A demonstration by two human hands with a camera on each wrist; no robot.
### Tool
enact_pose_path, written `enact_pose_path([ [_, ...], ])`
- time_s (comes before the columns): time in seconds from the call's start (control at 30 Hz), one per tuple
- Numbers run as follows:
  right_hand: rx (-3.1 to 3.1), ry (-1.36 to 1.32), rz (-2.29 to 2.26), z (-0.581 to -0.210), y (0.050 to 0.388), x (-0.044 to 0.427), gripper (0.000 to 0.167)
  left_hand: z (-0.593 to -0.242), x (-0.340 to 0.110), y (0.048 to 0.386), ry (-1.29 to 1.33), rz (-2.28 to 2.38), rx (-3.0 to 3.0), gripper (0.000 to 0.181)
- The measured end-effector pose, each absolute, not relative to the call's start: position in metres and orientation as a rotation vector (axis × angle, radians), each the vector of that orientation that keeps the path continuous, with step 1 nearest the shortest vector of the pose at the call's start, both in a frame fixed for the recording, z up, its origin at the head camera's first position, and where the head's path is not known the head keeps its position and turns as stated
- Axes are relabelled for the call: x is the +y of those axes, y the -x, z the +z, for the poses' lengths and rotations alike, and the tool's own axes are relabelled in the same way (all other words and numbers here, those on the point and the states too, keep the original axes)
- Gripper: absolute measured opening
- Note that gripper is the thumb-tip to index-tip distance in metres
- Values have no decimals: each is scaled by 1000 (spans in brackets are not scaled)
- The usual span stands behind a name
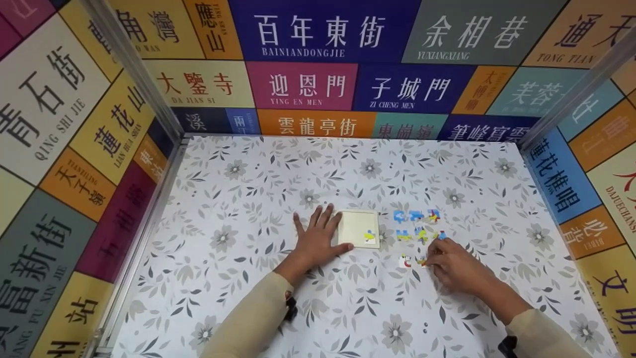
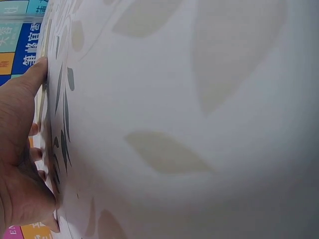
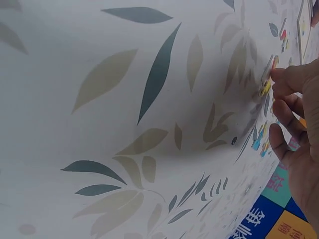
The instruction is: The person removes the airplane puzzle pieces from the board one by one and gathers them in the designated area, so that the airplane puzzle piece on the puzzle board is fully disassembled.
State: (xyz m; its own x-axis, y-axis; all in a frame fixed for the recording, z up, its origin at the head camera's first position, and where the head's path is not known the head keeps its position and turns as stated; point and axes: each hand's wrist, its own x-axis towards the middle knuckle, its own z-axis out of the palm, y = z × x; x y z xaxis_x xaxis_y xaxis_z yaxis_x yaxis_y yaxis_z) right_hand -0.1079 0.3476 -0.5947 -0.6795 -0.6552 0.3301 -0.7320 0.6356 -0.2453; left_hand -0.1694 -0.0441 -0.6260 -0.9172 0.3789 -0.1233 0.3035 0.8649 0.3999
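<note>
A shallow cream puzzle tray [image 1: 355,226] lies on the table, with one yellow and white jigsaw piece [image 1: 369,236] in its lower right corner. My left hand [image 1: 318,241] rests spread at the tray's left side, the thumb along its lower edge and the fingertips by its upper left. To the right of the tray, my right hand [image 1: 454,263] pinches a jigsaw piece [image 3: 267,79] between thumb and forefinger; the piece looks tilted up from the cloth. Just left of those fingers lies a white and red piece [image 1: 405,261]. The fingers partly cover the pinched piece.
Loose jigsaw pieces lie in rows beyond the right hand: blue ones [image 1: 407,216], a red and yellow star piece [image 1: 434,216], and yellow and blue ones [image 1: 421,233]. A floral cloth [image 1: 278,174] covers the table. Panels with printed characters [image 1: 303,84] stand around it.
</note>
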Motion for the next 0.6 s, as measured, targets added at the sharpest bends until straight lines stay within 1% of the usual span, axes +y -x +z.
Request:
enact_pose_path([
  [0.1, -2649, -1144, 531, -594, 109, 347, 26, -626, -44, 169, -526, 578, 2834, 99],
  [0.27, -2691, -1161, 487, -588, 114, 341, 13, -624, -44, 170, -527, 588, 2831, 100],
  [0.33, -2700, -1168, 457, -586, 119, 335, 11, -623, -45, 169, -528, 566, 2839, 100],
  [0.47, -2720, -1168, 462, -582, 128, 322, 12, -624, -45, 169, -522, 557, 2843, 101],
  [0.6, -2768, -1156, 522, -579, 136, 305, 4, -625, -44, 168, -523, 565, 2840, 101],
])
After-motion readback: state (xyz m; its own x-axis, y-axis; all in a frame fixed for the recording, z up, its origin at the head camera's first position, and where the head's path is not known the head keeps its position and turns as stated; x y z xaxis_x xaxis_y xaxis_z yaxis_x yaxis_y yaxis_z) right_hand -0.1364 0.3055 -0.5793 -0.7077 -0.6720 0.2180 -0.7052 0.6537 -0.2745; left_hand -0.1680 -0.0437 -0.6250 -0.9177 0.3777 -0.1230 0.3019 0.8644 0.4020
